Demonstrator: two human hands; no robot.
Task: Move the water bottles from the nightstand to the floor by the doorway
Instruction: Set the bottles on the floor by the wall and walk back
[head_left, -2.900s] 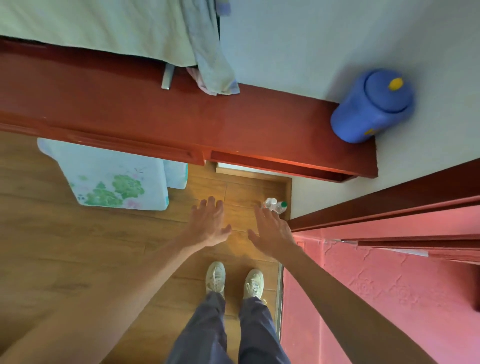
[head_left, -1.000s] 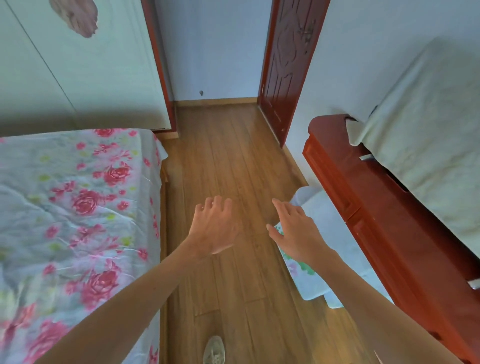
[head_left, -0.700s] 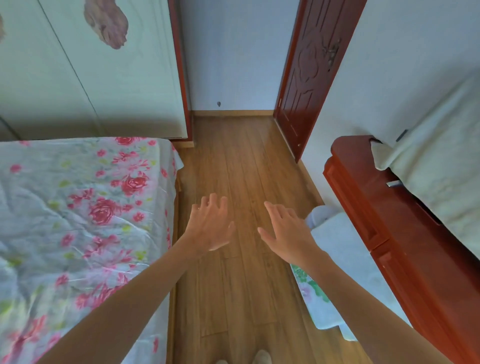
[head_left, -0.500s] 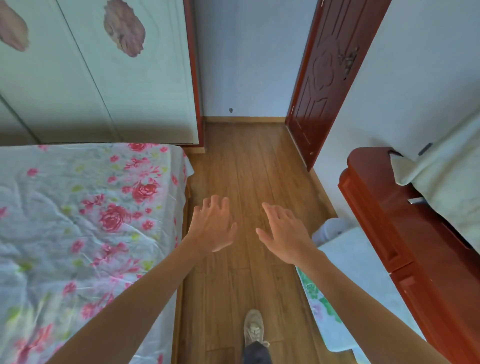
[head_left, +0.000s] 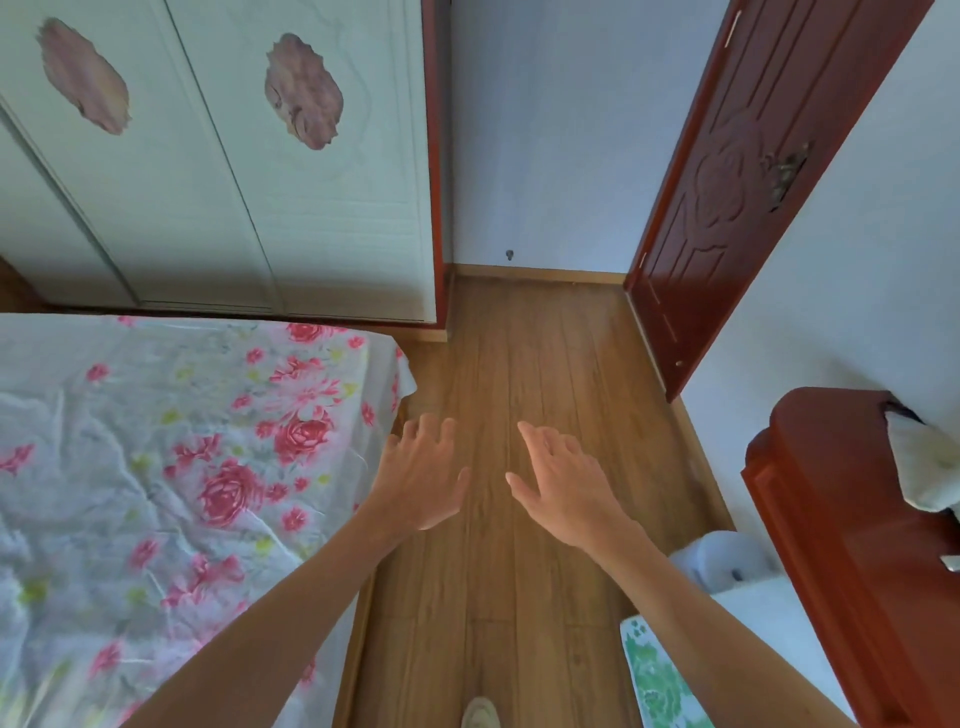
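Only a shoe tip (head_left: 480, 715) at the bottom edge; left hand (head_left: 422, 483), right hand (head_left: 566, 491): fingers (head_left: 536, 440) spread, empty.

Just bare arms here: the left hand (head_left: 421, 478) and right hand (head_left: 566, 488) sit on forearms that are uncovered all the way to the near edge, looking long and stretched by the wide lens. Bottom centre there's the rounded toe of a pale, off-white shoe (head_left: 480, 714), probably a sneaker, but it's too blurry to say.

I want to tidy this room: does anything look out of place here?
A white green-printed cushion lies on the wooden floor beside the red cabinet, and the bedsheet is wrinkled. Nothing looks spilled or broken.
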